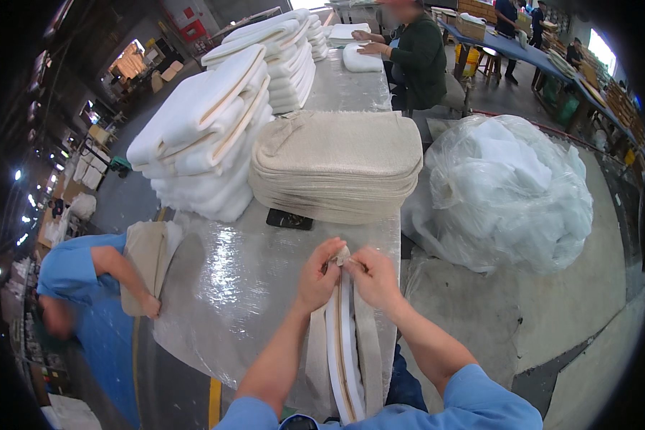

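Observation:
A beige fabric cushion cover (368, 344) lies lengthwise toward me on the plastic-covered table. Down its middle runs a zipper (345, 337) with white borders, and white padding shows beside it. My left hand (318, 276) is closed on the cover's far end, where a bit of fabric bunches up between the hands. Fingers pinched together, my right hand (374, 278) grips the same end from the right. Whether the fingers also hold the zipper's slider is hidden. Beyond my hands stands a neat stack of beige covers (337, 158), with a dark flat object (289, 218) at its near edge.
Tall stacks of folded white padding (201, 107) stand at the table's far left. A large clear bag of white filling (509, 193) sits to the right. At left, a person in blue (75, 265) holds a beige cushion; another in dark green (419, 57) handles white padding at the far end.

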A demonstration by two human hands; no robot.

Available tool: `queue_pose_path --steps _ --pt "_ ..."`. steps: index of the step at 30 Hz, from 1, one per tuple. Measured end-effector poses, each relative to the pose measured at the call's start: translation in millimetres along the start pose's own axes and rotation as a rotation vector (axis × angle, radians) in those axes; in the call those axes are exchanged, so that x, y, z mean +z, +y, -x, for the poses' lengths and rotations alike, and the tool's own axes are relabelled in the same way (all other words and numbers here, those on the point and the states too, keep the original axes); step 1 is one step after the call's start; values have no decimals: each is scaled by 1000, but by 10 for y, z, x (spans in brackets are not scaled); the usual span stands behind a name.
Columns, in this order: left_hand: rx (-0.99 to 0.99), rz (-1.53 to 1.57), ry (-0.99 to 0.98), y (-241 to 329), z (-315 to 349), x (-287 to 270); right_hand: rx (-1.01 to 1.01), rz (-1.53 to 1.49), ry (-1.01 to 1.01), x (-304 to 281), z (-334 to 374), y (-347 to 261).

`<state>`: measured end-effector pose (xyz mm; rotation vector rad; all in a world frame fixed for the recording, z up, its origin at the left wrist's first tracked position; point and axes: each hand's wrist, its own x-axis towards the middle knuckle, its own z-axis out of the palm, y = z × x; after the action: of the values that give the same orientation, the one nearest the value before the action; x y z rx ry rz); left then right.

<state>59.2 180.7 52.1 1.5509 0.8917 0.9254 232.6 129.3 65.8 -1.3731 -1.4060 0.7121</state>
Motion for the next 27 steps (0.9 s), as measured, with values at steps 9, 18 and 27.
queue_pose_path --steps 9,18,27 --pt "161 -232 103 -67 91 -184 258 -758 20 409 -614 629" --pt "183 -446 215 33 151 -120 262 -793 -306 815 -801 852" --pt "78 -348 181 151 98 -233 322 -733 -445 872 -825 951"
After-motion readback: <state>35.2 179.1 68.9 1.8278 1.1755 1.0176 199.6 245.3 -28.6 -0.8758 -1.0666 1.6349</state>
